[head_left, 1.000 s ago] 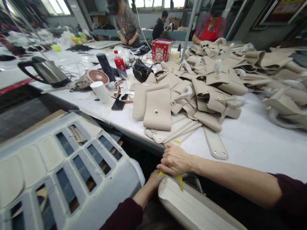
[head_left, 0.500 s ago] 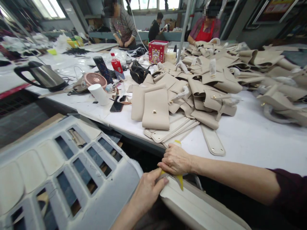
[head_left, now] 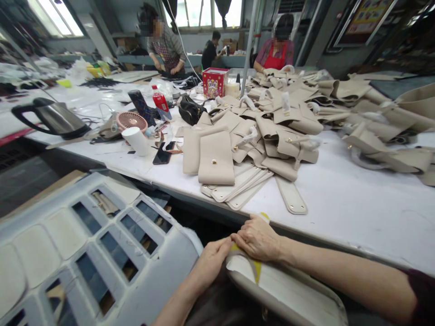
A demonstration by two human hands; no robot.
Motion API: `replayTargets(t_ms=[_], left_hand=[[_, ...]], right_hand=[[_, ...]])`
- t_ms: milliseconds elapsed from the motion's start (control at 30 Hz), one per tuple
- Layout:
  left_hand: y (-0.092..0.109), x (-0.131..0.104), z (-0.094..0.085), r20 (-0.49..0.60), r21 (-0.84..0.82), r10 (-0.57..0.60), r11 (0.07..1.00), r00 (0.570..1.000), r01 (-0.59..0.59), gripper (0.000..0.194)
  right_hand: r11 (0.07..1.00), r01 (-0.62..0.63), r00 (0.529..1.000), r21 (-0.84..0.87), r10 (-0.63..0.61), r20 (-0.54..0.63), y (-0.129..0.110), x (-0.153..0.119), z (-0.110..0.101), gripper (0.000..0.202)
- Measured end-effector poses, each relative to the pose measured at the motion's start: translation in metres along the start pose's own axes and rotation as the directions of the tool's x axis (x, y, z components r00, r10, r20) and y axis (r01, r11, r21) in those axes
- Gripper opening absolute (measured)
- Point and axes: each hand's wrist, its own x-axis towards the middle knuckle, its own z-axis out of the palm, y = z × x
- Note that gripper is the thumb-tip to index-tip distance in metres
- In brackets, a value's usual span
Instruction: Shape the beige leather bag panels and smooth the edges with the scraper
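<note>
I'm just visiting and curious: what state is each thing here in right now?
Left hand: gripping the panel's end.
Right hand: pressing on yellow tape.
Beige panel: lying flat, below the table edge.
Phone: screen dark, lying flat.
Kettle: upright, lid shut.
Pink fan: tilted back.

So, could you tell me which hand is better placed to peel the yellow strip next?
Probably the right hand: its fingers lie on the yellow strip, while the left hand steadies the beige panel.

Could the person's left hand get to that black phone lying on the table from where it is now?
Probably yes. The left hand sits at the table edge, pressing the beige panel, and nothing lies between it and the phone. It would need to let go first.
</note>
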Motion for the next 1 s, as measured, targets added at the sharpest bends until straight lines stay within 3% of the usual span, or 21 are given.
replayTargets(t_ms=[67, 133, 267, 433, 500, 600, 667, 733, 833, 900, 1000], left_hand=[[-0.006, 0.005, -0.002, 0.022, -0.204, -0.054, 0.977, 0.998, 0.057, 0.045], [-0.010, 0.010, -0.005, 0.030, -0.278, -0.075, 0.957, 0.997, 0.080, 0.042], [-0.012, 0.016, -0.006, 0.016, -0.234, -0.113, 0.966, 0.993, 0.113, 0.046], [-0.008, 0.023, -0.001, 0.014, -0.166, -0.110, 0.980, 0.994, 0.111, 0.055], [-0.007, 0.026, 0.002, 0.004, -0.147, -0.129, 0.981, 0.992, 0.128, 0.055], [-0.006, 0.030, 0.004, 0.008, -0.129, -0.144, 0.981, 0.990, 0.144, 0.049], [-0.005, 0.032, 0.003, 0.014, -0.132, -0.146, 0.980, 0.989, 0.146, 0.046], [-0.003, 0.033, 0.001, 0.020, -0.149, -0.144, 0.978, 0.989, 0.146, 0.044], [-0.007, 0.028, 0.002, 0.033, -0.219, -0.141, 0.965, 0.989, 0.145, 0.045], [-0.018, 0.021, 0.006, 0.014, -0.296, -0.153, 0.943, 0.988, 0.151, 0.051], [-0.046, 0.004, 0.023, -0.047, -0.511, -0.342, 0.816, 0.939, 0.271, 0.059]], right_hand=[[0.999, -0.050, 0.999, 0.013, 0.051, -0.001, -0.001, -0.009, -0.001, 0.055], [0.993, -0.115, 0.993, 0.042, 0.114, 0.006, 0.001, -0.021, 0.000, 0.057], [0.956, -0.280, 0.960, 0.085, 0.279, 0.020, 0.013, -0.047, -0.001, 0.060], [0.844, -0.532, 0.846, 0.074, 0.524, 0.101, 0.028, -0.063, -0.020, 0.055], [0.801, -0.579, 0.815, 0.153, 0.562, 0.143, 0.031, -0.066, -0.034, 0.049], [0.711, -0.588, 0.807, 0.386, 0.549, 0.218, 0.031, -0.075, -0.056, 0.042], [0.598, -0.539, 0.826, 0.593, 0.514, 0.232, 0.028, -0.084, -0.069, 0.037], [0.425, -0.483, 0.824, 0.765, 0.515, 0.235, 0.020, -0.094, -0.080, 0.035], [0.085, -0.409, 0.764, 0.908, 0.576, 0.290, -0.005, -0.108, -0.089, 0.047], [-0.131, -0.300, 0.729, 0.945, 0.607, 0.316, -0.032, -0.117, -0.085, 0.051], [-0.391, -0.125, 0.717, 0.912, 0.600, 0.356, -0.085, -0.121, -0.059, 0.045]])
